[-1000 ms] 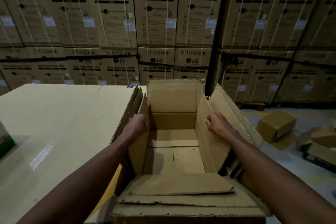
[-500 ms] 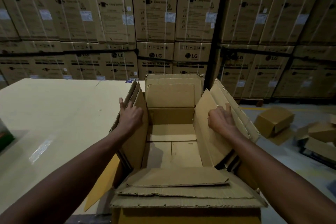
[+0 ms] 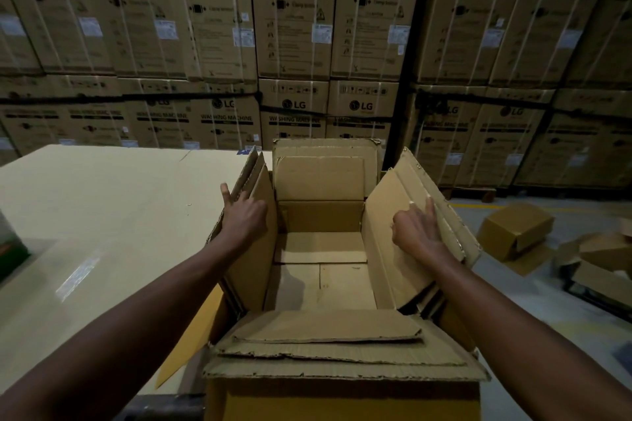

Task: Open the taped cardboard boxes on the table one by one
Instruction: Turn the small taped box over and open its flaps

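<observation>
A large cardboard box (image 3: pixel 321 270) stands open in front of me at the right end of the table, its inside empty. Layered flaps stick up on the left, right and far sides, and the near flaps fold out toward me. My left hand (image 3: pixel 242 215) presses flat with straight fingers against the left flaps. My right hand (image 3: pixel 419 231) lies flat with straight fingers on the right flaps, pushing them outward.
The pale table (image 3: pixel 102 215) stretches to the left, with a green object (image 3: pixel 10 253) at its left edge. Stacked washing machine cartons (image 3: pixel 294 27) form a wall behind. Loose cardboard boxes (image 3: pixel 516 229) lie on the floor at right.
Both hands went from curled grips on the side flaps to flat, straight-fingered presses. The side flaps have spread further outward.
</observation>
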